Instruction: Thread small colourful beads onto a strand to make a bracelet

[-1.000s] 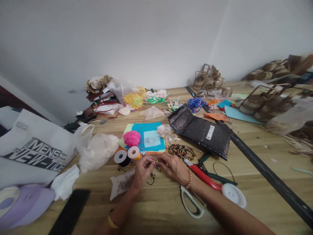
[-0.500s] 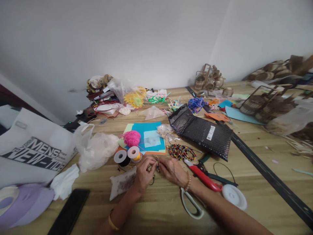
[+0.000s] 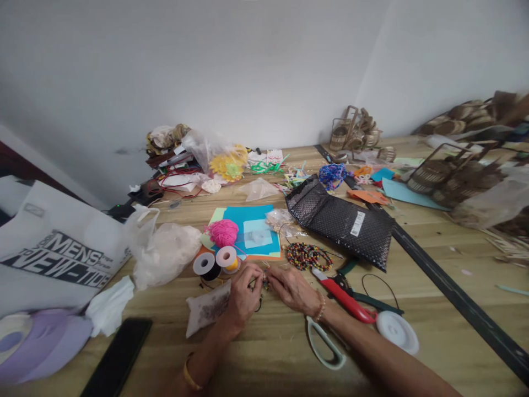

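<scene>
My left hand (image 3: 246,292) and my right hand (image 3: 296,289) meet low in the middle of the head view, fingertips pinched close together. Between them is a short beaded strand (image 3: 265,282), mostly covered by the fingers; both hands grip it. A dark cord end hangs below the left fingers. Beside my left hand lies a clear bag of dark small pieces (image 3: 206,310). Just beyond are a black thread spool (image 3: 205,266) and a yellow thread spool (image 3: 227,258). A heap of multicoloured bead strands (image 3: 308,257) rests past my right hand.
Near my right forearm lie a pale scissor handle (image 3: 328,347), a red-handled cutter (image 3: 349,300) and a white spool (image 3: 397,332). Farther off are a black bubble mailer (image 3: 343,226), pink yarn (image 3: 223,232) and blue paper (image 3: 258,215). A phone (image 3: 118,358) lies at the left.
The fingers shift slightly around the beaded strand, and less of it shows now. Both hands stay in nearly the same place; the rest of the table looks unchanged.
</scene>
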### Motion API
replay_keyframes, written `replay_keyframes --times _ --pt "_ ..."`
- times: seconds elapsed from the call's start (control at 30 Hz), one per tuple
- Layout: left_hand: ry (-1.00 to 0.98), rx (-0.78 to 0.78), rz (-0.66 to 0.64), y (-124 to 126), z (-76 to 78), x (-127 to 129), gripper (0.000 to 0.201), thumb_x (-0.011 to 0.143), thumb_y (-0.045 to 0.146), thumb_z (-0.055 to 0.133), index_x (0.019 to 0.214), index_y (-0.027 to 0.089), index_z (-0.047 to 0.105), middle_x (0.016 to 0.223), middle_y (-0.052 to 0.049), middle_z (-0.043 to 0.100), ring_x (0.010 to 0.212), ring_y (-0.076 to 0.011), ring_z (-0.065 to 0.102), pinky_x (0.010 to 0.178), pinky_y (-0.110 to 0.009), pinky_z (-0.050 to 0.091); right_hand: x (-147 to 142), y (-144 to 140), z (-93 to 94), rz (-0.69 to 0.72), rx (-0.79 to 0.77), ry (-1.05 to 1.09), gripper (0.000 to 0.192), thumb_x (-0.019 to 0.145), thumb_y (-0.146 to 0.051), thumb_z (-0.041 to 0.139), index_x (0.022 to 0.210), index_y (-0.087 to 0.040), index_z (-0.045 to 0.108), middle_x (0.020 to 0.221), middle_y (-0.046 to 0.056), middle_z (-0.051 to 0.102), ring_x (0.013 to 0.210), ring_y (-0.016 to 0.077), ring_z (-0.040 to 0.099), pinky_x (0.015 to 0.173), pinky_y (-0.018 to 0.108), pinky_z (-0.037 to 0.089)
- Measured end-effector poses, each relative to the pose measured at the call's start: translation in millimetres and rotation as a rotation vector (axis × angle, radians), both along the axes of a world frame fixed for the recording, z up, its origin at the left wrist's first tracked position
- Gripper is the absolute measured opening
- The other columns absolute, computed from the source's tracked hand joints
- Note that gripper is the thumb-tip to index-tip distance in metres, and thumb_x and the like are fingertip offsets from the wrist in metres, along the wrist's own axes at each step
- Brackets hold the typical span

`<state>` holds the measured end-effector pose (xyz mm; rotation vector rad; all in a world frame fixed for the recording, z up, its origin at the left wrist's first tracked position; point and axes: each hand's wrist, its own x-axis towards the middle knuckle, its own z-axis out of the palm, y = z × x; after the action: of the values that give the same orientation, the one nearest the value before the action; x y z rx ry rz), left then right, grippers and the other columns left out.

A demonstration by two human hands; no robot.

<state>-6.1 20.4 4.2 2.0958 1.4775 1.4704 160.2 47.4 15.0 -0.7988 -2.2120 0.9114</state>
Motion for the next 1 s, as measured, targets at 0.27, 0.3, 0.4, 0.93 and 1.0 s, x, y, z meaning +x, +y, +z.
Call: replay_keyframes --times 0.27,0.3,0.4,0.93,1.0 --pt "-0.131 -0.224 -0.086 6 1.3 -9 0.016 0.083 0.022 0.058 0.067 0.019 0.059 0.07 -0.003 0.067 0.07 -0.0166 0.063 0.07 -0.027 0.051 1 7 -14.2 -0.087 -0.142 0.135 0.026 0.095 -0.03 0.046 0.075 -0.02 0.058 0.063 -0.001 0.054 0.055 0.0128 0.044 0.055 0.024 0.031" --pt "-0.152 -0.265 -0.1 6 2.0 -9 0.016 0.083 0.022 0.058 0.068 0.018 0.06 0.071 -0.004 0.067 0.07 -0.0167 0.063 0.07 -0.027 0.051 1 8 -15.5 -0.1 -0.154 0.139 0.026 0.095 -0.031 0.047 0.075 -0.02 0.06 0.062 -0.001 0.054 0.055 0.0126 0.043 0.054 0.024 0.03" --pt "-0.229 -0.367 -0.132 6 4.4 -10 0.016 0.083 0.026 0.058 0.069 0.017 0.061 0.071 -0.003 0.066 0.069 -0.0164 0.062 0.068 -0.026 0.051 2 9 -16.2 -0.117 -0.179 0.139 0.026 0.094 -0.032 0.048 0.078 -0.019 0.063 0.063 -0.001 0.056 0.055 0.0123 0.043 0.054 0.023 0.03" --pt "-0.273 -0.355 -0.254 11 -2.3 -11 0.015 0.078 0.02 0.064 0.089 0.017 0.074 0.102 -0.012 0.072 0.094 -0.0227 0.068 0.074 -0.03 0.058 4 16 -17.9 -0.028 -0.463 0.334 0.038 0.089 -0.052 0.056 0.081 -0.015 0.064 0.072 0.001 0.059 0.066 0.0142 0.05 0.062 0.025 0.039" --pt "-0.247 -0.335 -0.234 10 -1.2 -11 0.014 0.079 0.02 0.064 0.088 0.017 0.074 0.095 -0.011 0.074 0.09 -0.0219 0.069 0.076 -0.031 0.057 4 16 -16.9 -0.012 -0.477 0.341 0.04 0.088 -0.054 0.056 0.08 -0.015 0.063 0.073 0.002 0.059 0.069 0.0146 0.051 0.064 0.025 0.04"
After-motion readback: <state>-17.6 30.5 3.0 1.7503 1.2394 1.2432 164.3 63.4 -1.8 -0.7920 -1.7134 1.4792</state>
